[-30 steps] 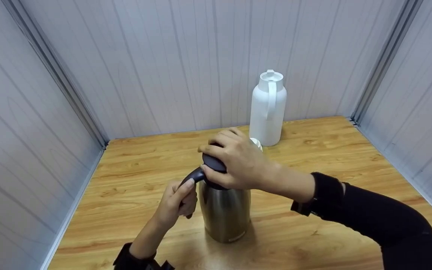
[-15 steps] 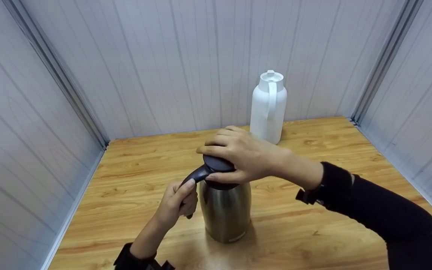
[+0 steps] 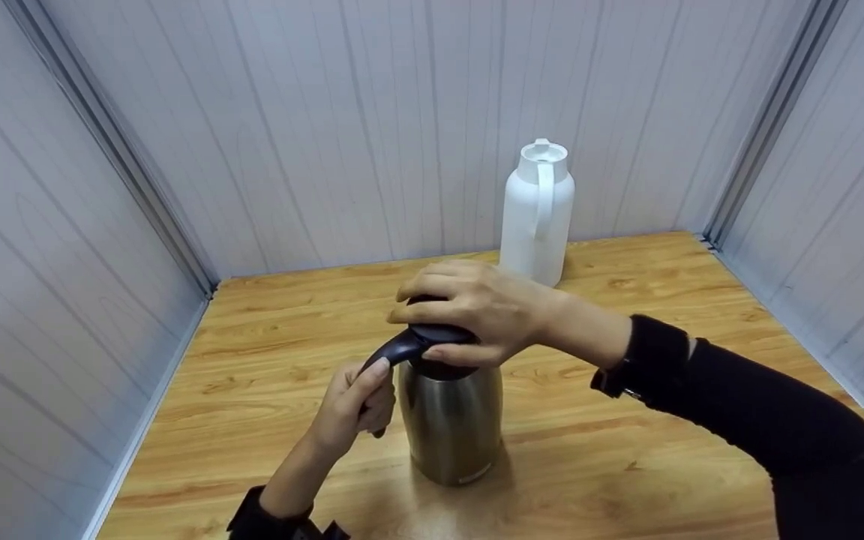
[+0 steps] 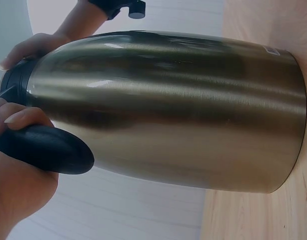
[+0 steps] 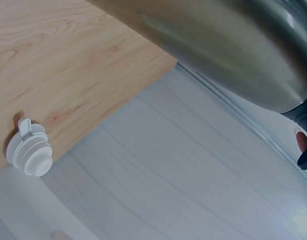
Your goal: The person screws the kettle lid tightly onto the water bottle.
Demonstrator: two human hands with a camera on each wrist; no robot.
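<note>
- Stainless steel thermos jug (image 3: 451,424): stands upright on the wooden table (image 3: 702,300), near the middle and toward the near edge; brushed metal body, dark collar at the neck.
- Dark lid (image 3: 432,334): sits on the jug's mouth, mostly covered from above; whether it is fully seated cannot be told.
- Dark handle (image 3: 391,352): curves off the jug's left side from the collar.
- Left hand (image 3: 353,409): fingers wrapped round the handle, thumb laid along its top; apparently bracing the jug so it does not turn or slide.
- Right hand (image 3: 477,311): cupped over the lid from the right, fingers and thumb curled round its rim in a firm clasp, a hold suited to twisting.
- White thermos jug (image 3: 537,217): upright at the far side of the table, just before the panelled wall (image 3: 327,135), well apart from the steel jug; handle faces the viewer.
- White stopper (image 5: 28,150): lies loose on the table in the right wrist view, apart from both jugs.
- Black sleeves (image 3: 762,420): cover both forearms.
</note>
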